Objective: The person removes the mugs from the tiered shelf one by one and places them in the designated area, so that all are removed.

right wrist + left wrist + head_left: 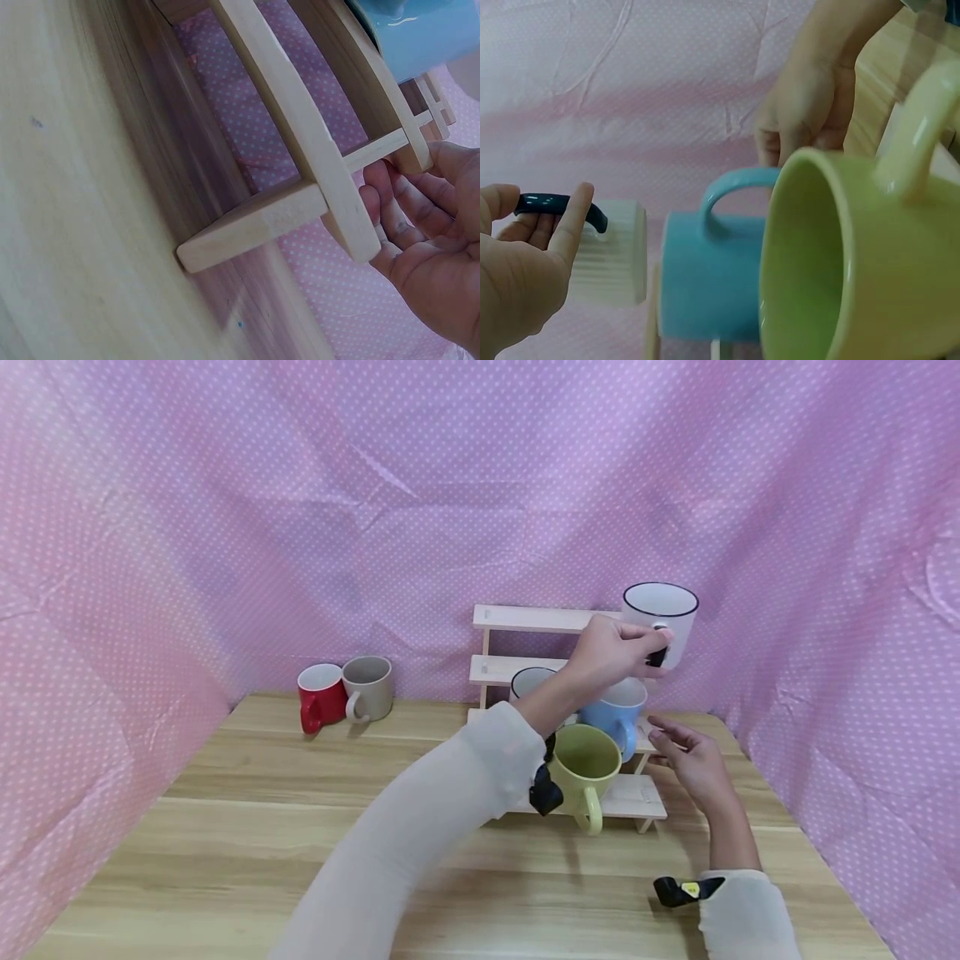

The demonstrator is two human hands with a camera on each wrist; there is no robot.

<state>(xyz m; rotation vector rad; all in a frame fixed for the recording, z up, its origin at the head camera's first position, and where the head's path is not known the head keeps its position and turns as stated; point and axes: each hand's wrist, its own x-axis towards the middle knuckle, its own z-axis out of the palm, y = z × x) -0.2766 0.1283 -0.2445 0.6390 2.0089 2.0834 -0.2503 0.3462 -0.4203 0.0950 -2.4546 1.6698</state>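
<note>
My left hand (pixel 618 647) holds a white mug (pixel 678 625) with a black rim by its black handle (pixel 544 202), above the right end of a wooden tiered rack (pixel 525 618). My right hand (pixel 693 760) is at the rack's right end, its loosely curled fingers (pixel 405 225) right at a shelf's edge. A light blue mug (pixel 615 702) sits on the rack close to that hand. In front is a yellow-green mug (pixel 585 768) on the lowest shelf, handle toward me. Behind my left wrist, another black-rimmed white mug (pixel 531 677) is partly hidden.
A red mug (pixel 322 697) and a beige mug (pixel 371 689) stand side by side at the back left of the wooden table (pixel 225 835). Pink dotted cloth (pixel 420 510) hangs behind and along both sides. My left forearm crosses in front of the rack.
</note>
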